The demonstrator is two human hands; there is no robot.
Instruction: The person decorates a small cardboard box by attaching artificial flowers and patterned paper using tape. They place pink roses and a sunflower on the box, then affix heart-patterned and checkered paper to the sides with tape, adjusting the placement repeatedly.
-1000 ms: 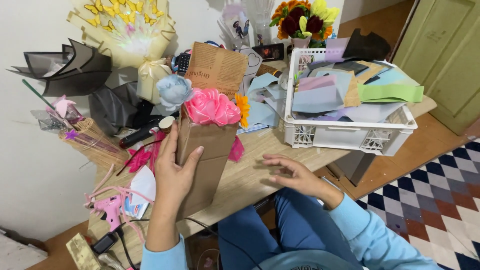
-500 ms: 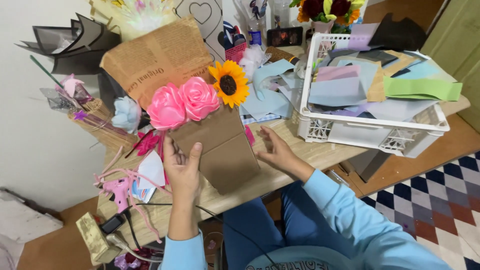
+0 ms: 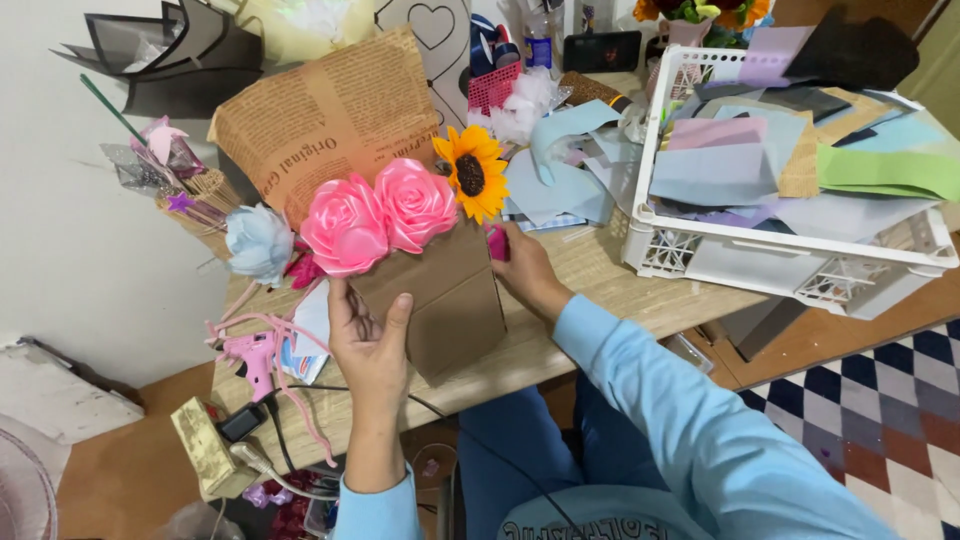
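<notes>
Wooden tabletop [image 3: 590,275], crowded with craft scraps, is serving as the work surface. At its left edge a pink glue gun [image 3: 252,352] is lying idle beside a pale blue flower [image 3: 257,242]. The left hand [image 3: 370,345] is gripping the brown paper wrap [image 3: 440,300] from the front, fingers closed around its lower side, holding it above the table. Two pink ribbon roses [image 3: 380,215] and a sunflower [image 3: 470,172] are already sitting in its top; the wrap looks untied, so finishing seems left. The right hand [image 3: 525,270] is steadying the wrap's far edge, fingers curled on it. Further right, a white crate [image 3: 800,280] is holding coloured paper sheets.
</notes>
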